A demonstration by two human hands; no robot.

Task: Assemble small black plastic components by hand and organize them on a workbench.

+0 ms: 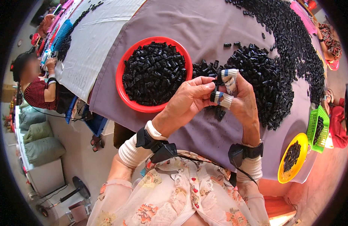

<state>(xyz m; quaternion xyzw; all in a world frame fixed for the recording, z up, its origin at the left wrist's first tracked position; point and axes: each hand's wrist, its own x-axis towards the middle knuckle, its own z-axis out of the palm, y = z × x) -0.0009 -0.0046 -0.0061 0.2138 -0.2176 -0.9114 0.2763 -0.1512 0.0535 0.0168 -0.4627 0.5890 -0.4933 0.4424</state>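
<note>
My left hand (187, 97) is closed, its thumb and forefinger pinched together beside a small black plastic part (219, 77). From the right, my right hand (246, 106) curls its thumb and forefinger toward the same spot, where black shows at both fingertips. Striped white cloth finger sleeves (229, 74) cover those two fingers. The exact grip on the part is partly hidden. Just beyond my hands lies a heap of similar black parts (256, 71). To the left, a red bowl (120, 81) is full of them.
A grey-purple cloth (174, 22) covers the table. More black parts (294, 45) spread along its far right side. A yellow bowl (283, 175) and a green basket (314, 116) stand at the right edge. Another person (40, 90) sits at the left; a fan (81, 186) stands below.
</note>
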